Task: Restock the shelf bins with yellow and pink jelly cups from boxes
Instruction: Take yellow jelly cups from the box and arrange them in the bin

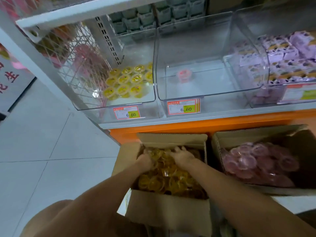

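Purple snack packs (287, 53) are stacked at the far right, and rows of grey-green packs (142, 19) stand at the back. Two red-bordered price labels (127, 112), both reading 6.60, sit side by side above an orange band (205, 124). At the left a wire mesh panel (80, 65) rises over the pale tiled floor (42, 142), near a sign with red characters (10, 77).

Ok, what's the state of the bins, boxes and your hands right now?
Left bin: part filled with yellow cups.
Middle bin: holds one pink cup.
Left box: open, full of yellow jelly cups.
Right box: open, pink cups inside.
Left hand: dug into left box's cups, grip hidden.
Right hand: on those cups, grip unclear.
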`<state>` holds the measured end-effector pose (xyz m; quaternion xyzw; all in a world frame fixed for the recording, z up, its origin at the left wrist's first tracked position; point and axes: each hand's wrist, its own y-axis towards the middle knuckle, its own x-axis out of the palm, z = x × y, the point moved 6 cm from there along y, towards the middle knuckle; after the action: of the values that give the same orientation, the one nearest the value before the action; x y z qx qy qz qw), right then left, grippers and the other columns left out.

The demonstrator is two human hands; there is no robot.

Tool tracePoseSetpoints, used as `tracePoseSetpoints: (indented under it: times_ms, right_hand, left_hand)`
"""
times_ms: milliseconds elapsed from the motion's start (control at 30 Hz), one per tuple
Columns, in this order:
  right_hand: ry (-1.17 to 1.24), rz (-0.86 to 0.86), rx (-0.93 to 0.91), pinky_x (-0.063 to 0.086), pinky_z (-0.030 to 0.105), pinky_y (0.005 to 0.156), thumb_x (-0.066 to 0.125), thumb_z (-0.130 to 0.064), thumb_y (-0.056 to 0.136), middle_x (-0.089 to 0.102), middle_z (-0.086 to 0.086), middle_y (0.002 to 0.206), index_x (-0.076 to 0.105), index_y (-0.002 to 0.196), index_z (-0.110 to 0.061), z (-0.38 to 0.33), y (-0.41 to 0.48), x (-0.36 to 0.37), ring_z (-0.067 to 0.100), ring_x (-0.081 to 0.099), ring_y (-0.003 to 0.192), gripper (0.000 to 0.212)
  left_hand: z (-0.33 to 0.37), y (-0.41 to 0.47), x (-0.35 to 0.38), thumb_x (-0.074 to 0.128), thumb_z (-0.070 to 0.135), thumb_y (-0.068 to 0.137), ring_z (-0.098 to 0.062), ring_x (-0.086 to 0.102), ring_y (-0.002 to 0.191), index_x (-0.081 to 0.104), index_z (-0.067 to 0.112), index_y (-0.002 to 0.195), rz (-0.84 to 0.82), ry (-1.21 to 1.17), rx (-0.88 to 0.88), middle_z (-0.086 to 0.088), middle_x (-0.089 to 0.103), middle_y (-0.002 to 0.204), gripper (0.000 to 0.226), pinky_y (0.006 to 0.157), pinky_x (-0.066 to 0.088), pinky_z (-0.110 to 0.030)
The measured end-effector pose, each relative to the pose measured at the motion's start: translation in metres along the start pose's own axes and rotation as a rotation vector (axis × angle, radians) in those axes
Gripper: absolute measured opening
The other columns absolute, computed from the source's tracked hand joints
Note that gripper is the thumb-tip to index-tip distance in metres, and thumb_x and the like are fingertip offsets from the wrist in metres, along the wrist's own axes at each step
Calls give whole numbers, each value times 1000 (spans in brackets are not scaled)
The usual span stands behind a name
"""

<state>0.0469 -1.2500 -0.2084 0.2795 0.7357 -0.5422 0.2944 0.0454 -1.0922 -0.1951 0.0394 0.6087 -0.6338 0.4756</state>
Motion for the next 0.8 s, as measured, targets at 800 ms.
tracePoseSetpoints:
  times_ms: [800]
  right_hand:
    - [1227, -147, -66, 50, 26, 74, 50, -4, 95, 64, 13, 110, 61, 116, -10, 44, -76, -41, 17, 63, 89, 25]
  left_hand:
    - [22, -11, -72, 56, 15, 87, -22, 66, 94, 66, 4, 109, 185, 294, 194, -6, 66, 98, 26, 83, 54, -30]
